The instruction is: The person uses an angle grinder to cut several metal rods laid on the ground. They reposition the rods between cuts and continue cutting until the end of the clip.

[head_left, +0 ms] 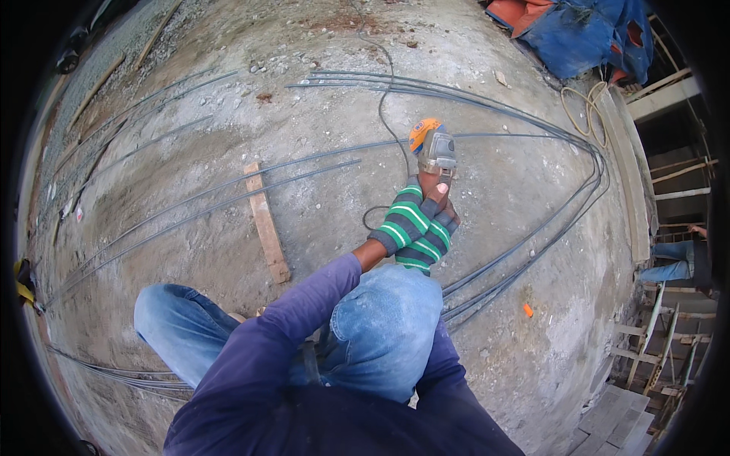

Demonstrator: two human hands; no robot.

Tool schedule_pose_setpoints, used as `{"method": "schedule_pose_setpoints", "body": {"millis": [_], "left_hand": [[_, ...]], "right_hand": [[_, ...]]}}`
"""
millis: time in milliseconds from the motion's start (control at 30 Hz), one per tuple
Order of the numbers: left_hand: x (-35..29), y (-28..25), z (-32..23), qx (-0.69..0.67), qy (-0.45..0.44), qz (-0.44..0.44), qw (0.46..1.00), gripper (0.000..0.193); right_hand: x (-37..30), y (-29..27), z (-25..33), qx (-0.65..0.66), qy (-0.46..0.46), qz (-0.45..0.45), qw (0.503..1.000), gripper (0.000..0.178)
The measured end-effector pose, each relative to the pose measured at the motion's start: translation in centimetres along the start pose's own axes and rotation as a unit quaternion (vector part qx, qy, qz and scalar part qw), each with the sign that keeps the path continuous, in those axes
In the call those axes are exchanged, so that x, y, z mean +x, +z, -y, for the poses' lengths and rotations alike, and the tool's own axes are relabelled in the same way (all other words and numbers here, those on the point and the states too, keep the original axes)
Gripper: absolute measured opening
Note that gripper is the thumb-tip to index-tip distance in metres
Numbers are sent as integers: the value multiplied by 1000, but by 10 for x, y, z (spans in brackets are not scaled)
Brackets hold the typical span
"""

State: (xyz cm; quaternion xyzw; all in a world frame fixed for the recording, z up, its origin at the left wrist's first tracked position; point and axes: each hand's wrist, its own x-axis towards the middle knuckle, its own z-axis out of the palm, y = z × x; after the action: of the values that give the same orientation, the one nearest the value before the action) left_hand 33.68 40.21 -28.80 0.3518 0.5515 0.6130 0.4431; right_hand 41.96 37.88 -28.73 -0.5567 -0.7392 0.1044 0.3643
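Both my hands, in green, grey and white striped fingerless gloves, are closed together round the body of an angle grinder [439,154], out past my bent knee. My left hand [404,217] lies on the upper left side of the tool. Partly overlapped by it, my right hand [432,245] grips lower down. The grinder's orange disc [423,132] is at a long thin steel bar [319,154] that runs across the ground; whether it touches the bar I cannot tell. A black cable [391,72] trails near the tool.
A wooden block [266,224] lies under the bars left of centre. Bent steel bars [525,258] curve round on the right. A blue and orange tarp [582,34] is heaped at the far right. Beyond a concrete edge [630,182], another person [677,261] is among timber framing.
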Motion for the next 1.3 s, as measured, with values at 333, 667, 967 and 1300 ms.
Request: {"method": "schedule_pose_setpoints", "body": {"millis": [333, 667, 967, 1300], "left_hand": [[5, 1, 0, 8, -41, -48, 998, 71], [-15, -15, 5, 60, -25, 28, 997, 79], [15, -274, 104, 667, 29, -126, 734, 92], [78, -337, 122, 634, -104, 78, 762, 42]], "right_hand": [[1, 0, -7, 19, 2, 6, 1000, 62], [14, 9, -32, 93, 4, 0, 996, 63], [70, -36, -79, 457, 204, 144, 853, 67], [114, -103, -110, 362, 266, 276, 850, 43]]}}
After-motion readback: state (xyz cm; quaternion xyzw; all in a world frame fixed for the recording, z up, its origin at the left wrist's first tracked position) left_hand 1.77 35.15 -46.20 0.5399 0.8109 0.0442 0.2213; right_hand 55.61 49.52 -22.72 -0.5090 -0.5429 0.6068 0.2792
